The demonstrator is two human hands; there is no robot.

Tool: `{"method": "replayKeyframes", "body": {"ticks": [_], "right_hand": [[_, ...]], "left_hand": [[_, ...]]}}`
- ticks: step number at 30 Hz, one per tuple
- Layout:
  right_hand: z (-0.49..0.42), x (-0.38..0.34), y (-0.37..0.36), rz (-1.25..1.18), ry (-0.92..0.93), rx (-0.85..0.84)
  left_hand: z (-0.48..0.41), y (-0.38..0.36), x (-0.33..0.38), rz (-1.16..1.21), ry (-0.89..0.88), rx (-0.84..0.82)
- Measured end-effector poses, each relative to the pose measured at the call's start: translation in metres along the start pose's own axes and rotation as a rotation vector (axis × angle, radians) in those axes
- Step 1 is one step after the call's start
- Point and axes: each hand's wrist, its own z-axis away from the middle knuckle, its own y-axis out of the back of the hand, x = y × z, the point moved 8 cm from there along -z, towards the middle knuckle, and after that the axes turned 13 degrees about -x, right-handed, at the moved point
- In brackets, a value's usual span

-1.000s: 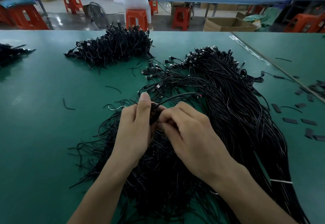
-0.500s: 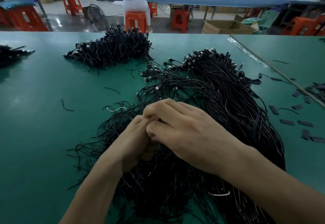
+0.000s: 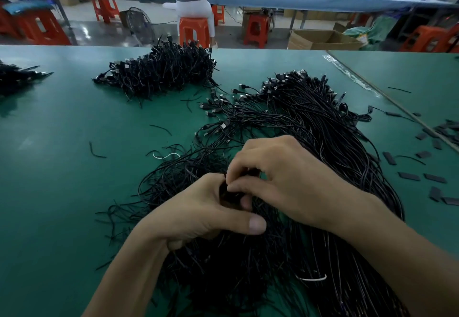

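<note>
At the far left edge of the green tabletop [image 3: 49, 180] lies a small dark cable pile [image 3: 17, 78], well apart from the work. Nearer the middle a short wire scrap [image 3: 95, 151] lies alone, and beyond it sits a heap of coiled cables [image 3: 161, 73], probably finished pieces set out of the way.

The left hand [image 3: 198, 214] comes up from the lower edge with its wrist low over the cables. Its fingers are curled under and its thumb is laid flat across, clenched round a small black cable coil [image 3: 228, 193], seemingly to keep the loops from springing open. That coil sits between the two hands, just above the near end of the loose cable mass [image 3: 323, 142].

The right hand [image 3: 285, 177] arches over from the right, knuckles up. Its fingers are bent down and pinch the coil's upper end, apparently winding or tucking the tail, though the strand itself is hidden.

The loose mass fans away to the right with its plug ends far from the person, handy for drawing one at a time. Flat black strips [image 3: 409, 176] are scattered beyond it
</note>
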Motion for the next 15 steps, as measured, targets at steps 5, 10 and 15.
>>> {"method": "replayKeyframes", "body": {"ticks": [5,10,15], "right_hand": [[0.0,-0.017,-0.009,0.217,0.008,-0.106],[0.001,-0.026,-0.016,0.438,-0.019,-0.132],[0.001,-0.033,-0.018,0.562,0.026,-0.165]], "left_hand": [[-0.011,0.006,-0.005,-0.248,-0.095,0.13],[-0.013,0.018,-0.016,-0.366,-0.051,0.233],[-0.013,0.019,-0.012,-0.395,-0.052,0.237]]}}
